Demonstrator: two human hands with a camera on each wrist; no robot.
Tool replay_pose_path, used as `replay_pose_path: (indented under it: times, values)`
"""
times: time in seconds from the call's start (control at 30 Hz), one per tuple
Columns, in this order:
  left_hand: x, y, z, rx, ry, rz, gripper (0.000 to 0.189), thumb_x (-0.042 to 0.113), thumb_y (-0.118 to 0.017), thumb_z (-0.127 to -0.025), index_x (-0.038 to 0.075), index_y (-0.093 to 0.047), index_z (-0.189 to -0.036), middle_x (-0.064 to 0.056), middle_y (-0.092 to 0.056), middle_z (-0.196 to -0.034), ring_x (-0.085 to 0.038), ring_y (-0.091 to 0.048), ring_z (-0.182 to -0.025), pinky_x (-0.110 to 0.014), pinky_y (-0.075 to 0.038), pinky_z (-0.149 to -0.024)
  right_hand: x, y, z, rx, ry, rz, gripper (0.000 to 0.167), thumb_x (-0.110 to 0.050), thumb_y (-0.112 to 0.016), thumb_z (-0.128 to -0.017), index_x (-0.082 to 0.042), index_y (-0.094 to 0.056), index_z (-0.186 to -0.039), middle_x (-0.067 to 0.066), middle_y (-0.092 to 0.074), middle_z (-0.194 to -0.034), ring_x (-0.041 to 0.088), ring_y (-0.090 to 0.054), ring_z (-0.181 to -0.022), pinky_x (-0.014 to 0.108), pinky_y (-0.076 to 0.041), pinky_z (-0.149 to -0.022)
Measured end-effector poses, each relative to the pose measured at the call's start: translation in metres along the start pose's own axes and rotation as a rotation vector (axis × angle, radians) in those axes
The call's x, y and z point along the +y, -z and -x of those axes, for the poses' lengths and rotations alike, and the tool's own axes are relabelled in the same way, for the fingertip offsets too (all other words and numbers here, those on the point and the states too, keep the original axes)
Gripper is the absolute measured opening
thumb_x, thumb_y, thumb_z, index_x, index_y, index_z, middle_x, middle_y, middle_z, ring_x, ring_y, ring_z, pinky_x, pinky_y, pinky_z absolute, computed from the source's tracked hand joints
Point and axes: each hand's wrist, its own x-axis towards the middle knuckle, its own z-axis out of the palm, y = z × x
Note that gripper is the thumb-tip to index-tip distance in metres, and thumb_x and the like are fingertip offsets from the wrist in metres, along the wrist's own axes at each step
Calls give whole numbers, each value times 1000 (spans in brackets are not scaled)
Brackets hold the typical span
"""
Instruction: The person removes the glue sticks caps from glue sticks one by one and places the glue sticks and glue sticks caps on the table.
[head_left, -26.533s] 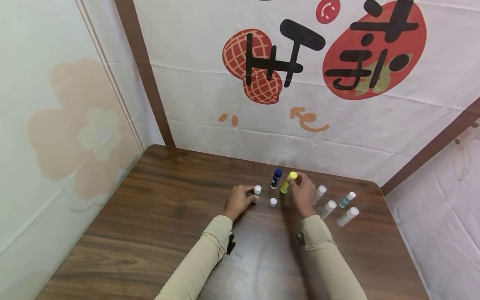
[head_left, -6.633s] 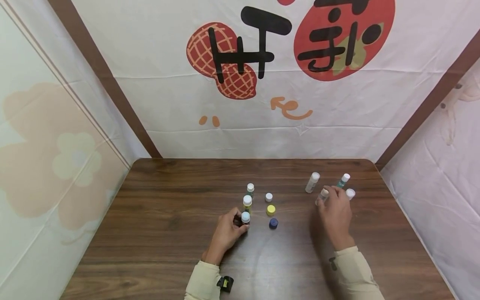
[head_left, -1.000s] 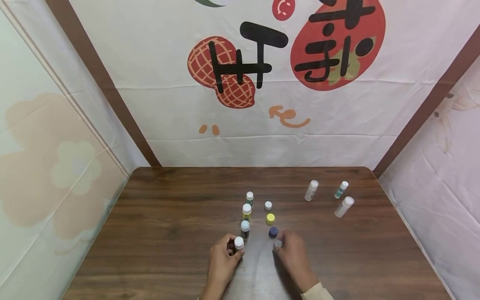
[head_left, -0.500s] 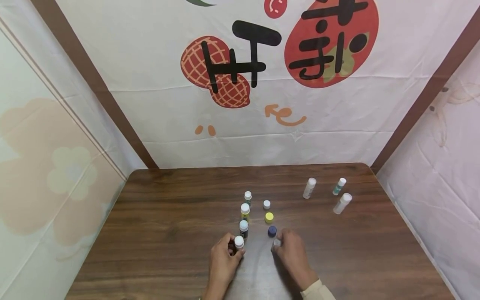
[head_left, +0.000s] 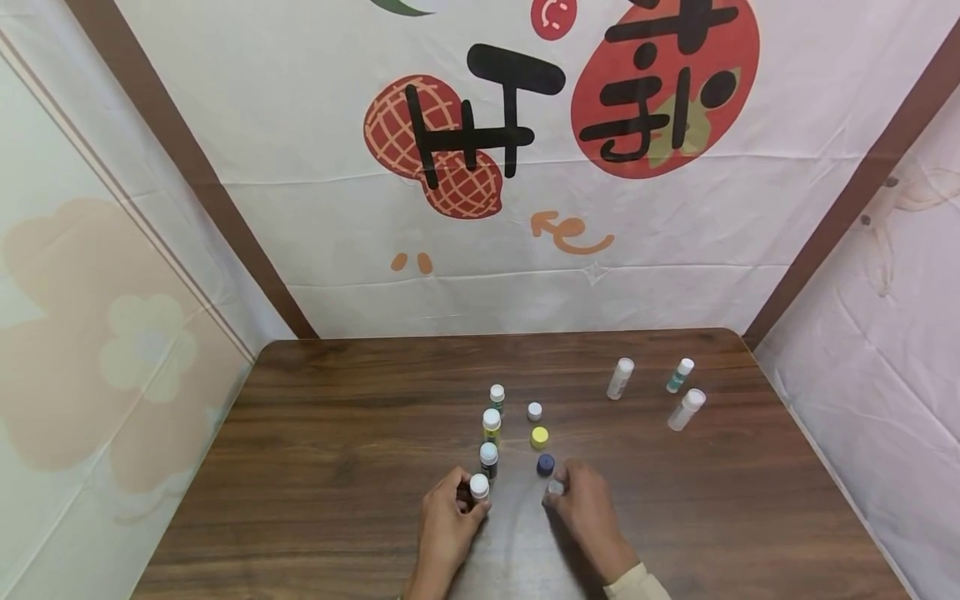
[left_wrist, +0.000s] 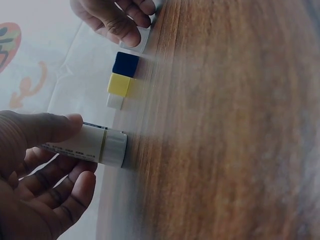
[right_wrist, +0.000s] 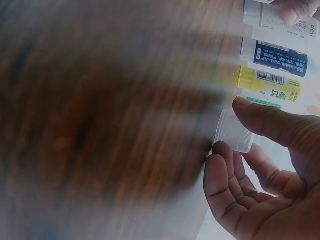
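Observation:
My left hand (head_left: 442,525) grips an uncapped white glue stick (left_wrist: 85,142) that stands upright on the table, nearest me in a row. Beyond it stand uncapped glue sticks: a navy one (head_left: 488,460), a yellow one (head_left: 491,425) and a small green one (head_left: 497,398). With thumb and fingers, my right hand (head_left: 592,512) pinches a translucent cap (right_wrist: 233,131) at the tabletop. That cap lies at the near end of a second row, after a navy cap (head_left: 545,464), a yellow cap (head_left: 539,437) and a small white cap (head_left: 535,411).
At the back right of the brown wooden table (head_left: 337,433) stand a white capped glue stick (head_left: 619,379), a teal-labelled one (head_left: 679,376) and another white one (head_left: 686,410). A printed fabric wall (head_left: 450,300) rises behind the table.
Since 6.6 s ago, the right hand has left the back-right group; a white glue stick from there now stands uncapped in the left hand, its cap in the right. The last second shows hardly any movement.

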Motion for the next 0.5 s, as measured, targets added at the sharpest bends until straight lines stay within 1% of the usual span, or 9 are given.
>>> replay_pose_path:
  times: [0.13, 0.27, 0.37, 0.43, 0.5]
  values:
    - [0, -1, 0, 1, 0, -3, 34, -4, -84, -63, 11, -60, -81, 2, -63, -76, -10, -60, -67, -23, -51, -59, -1, 1, 0, 0, -12, 8, 32, -6, -85, -59, -10, -56, -71, -4, -50, -65, 12, -44, -61, 31, -39, -57]
    - [-1, -2, 0, 2, -2, -8, 34, -5, -83, -62, 11, -60, -81, 3, -63, -75, -10, -60, -67, -23, -50, -59, -1, 2, 3, 1, -14, 4, 35, -12, -89, -58, -10, -59, -75, -3, -53, -69, 13, -48, -64, 31, -42, -59]
    - [-2, -2, 0, 1, 2, -6, 35, -6, -84, -62, 11, -60, -80, 3, -63, -75, -10, -60, -67, -23, -50, -59, 1, 6, 5, -24, -47, -27, 37, -19, -89, -62, -9, -63, -85, -2, -58, -75, 13, -51, -68, 32, -44, -61]
    - [-2, -3, 0, 0, -1, -1, 35, -6, -84, -62, 11, -60, -81, 2, -63, -75, -10, -60, -67, -23, -50, -59, 4, 11, 5, -21, -56, -63, 39, -21, -88, -65, -5, -64, -91, 2, -62, -79, 14, -54, -70, 33, -47, -63]
    - [-2, -3, -1, 3, 1, 9, 35, -6, -84, -62, 10, -59, -81, 2, -63, -76, -11, -60, -67, -23, -49, -59, 6, 20, 3, 2, -70, -89, 39, -21, -86, -69, -3, -65, -96, 4, -65, -82, 16, -57, -71, 35, -49, -64]
